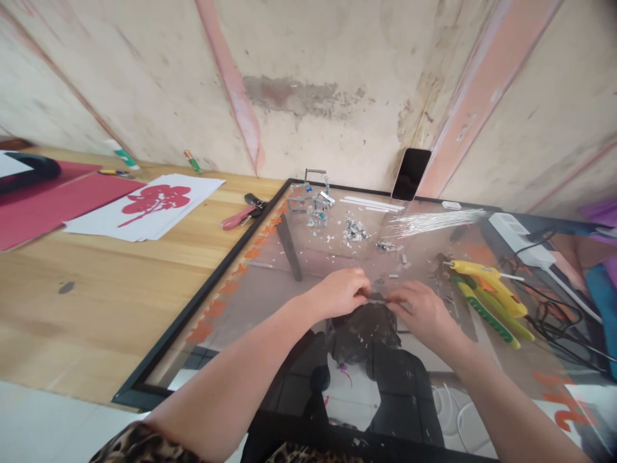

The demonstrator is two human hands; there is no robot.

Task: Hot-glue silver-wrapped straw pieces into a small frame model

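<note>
My left hand [341,293] and my right hand [423,313] face each other low over the glass tabletop [270,302]. Fingertips of both are pinched on the two ends of a small, thin grey strip [378,300], too small to make out exactly. Beyond my fingers lies a heap of shiny silver scraps [355,229], with a few loose bits nearer my right hand. Further back stands a little wire frame model [313,199] with silvery and blue parts. A bundle of fine silver wires [434,222] rests behind my right hand.
To the right lie a yellow glue gun [489,280], green-handled pliers [491,315], a white power strip [518,238] and tangled black cables. A phone [411,174] leans on the wall beside white sticks [371,204]. Left are pink-handled scissors [241,215] and papers with a red flower [154,202].
</note>
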